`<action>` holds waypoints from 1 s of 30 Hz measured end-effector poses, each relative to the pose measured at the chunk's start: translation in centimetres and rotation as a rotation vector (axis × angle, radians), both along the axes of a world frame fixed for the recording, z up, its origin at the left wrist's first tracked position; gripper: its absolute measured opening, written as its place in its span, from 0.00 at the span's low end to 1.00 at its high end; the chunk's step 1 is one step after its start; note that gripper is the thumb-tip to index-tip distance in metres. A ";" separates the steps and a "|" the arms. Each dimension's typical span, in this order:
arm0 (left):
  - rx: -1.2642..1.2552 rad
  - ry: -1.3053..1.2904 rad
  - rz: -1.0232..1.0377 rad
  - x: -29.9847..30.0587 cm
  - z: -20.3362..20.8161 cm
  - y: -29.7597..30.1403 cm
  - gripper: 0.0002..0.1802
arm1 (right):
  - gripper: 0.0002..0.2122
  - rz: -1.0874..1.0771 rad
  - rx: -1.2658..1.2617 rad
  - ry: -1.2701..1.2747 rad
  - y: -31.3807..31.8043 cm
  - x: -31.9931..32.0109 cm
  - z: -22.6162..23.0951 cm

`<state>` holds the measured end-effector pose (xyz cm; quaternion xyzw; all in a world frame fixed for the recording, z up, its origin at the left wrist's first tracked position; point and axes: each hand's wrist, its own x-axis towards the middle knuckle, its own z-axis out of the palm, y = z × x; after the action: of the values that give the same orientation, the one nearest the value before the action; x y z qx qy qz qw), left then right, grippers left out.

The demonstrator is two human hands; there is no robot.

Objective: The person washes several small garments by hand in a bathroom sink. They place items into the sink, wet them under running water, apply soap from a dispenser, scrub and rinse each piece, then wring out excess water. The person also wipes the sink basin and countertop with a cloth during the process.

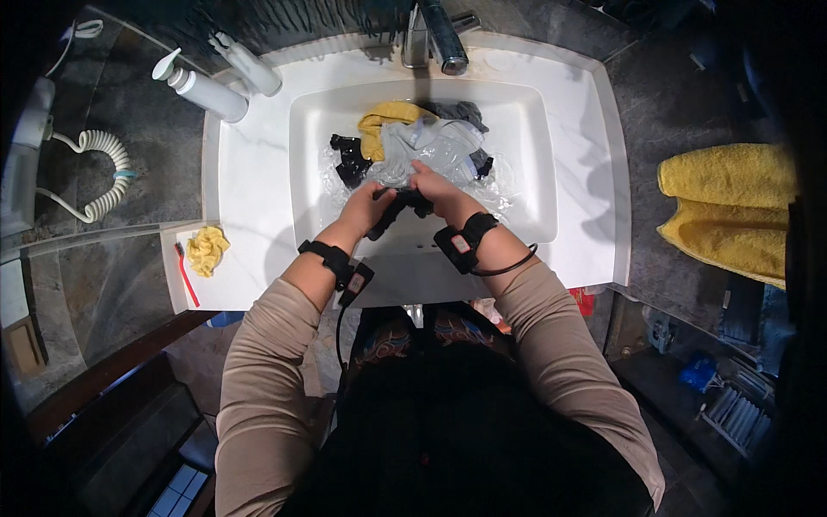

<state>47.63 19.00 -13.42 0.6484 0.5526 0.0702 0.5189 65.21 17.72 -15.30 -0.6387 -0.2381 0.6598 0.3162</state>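
Observation:
Over the near part of the white sink (538,172), a small wet black cloth item (398,207), perhaps a sock, is stretched between my two hands. My left hand (365,207) is closed on its left end. Fingers of my right hand (436,189) grip the other end, with the index finger pointing forward. Just beyond lies a heap of wet clothes in water: a light grey piece (431,146), a mustard-yellow piece (379,121), a dark grey piece (461,112) and another black piece (349,159) at the left.
Behind the sink rises a faucet (439,43). Two white pump bottles (207,93) (248,65) stand at the counter's back left. A crumpled yellow cloth (207,251) and a red toothbrush (186,274) lie front left. Yellow towels (728,198) hang at right. Black straps with cables circle my wrists.

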 end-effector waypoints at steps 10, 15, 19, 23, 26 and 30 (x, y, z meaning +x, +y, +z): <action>-0.031 0.246 -0.118 -2.8 -0.7 0.6 0.28 | 0.13 0.209 0.225 -0.361 -1.3 2.2 1.7; 0.040 0.698 -0.383 -2.7 0.6 -0.4 0.42 | 0.15 0.398 0.255 -0.450 -4.2 2.2 -2.0; 0.151 0.739 -0.394 -1.8 -0.4 -1.6 0.38 | 0.17 0.564 0.440 -0.728 -4.8 1.1 -5.1; 0.287 0.373 -0.361 -0.9 -2.8 -0.7 0.28 | 0.17 0.176 0.057 -0.387 -3.7 -0.4 -5.5; 0.267 0.027 -0.280 -0.1 -2.9 -1.0 0.25 | 0.20 -0.119 -0.214 0.310 -2.8 -0.6 -3.7; 0.188 -0.385 -0.071 2.1 -0.3 -2.2 0.21 | 0.28 -0.298 -0.238 0.758 -2.7 -0.9 0.6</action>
<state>49.70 16.78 -13.71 0.6877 0.4110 0.2256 0.5543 64.32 14.97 -14.68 -0.4102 0.0679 0.8182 0.3972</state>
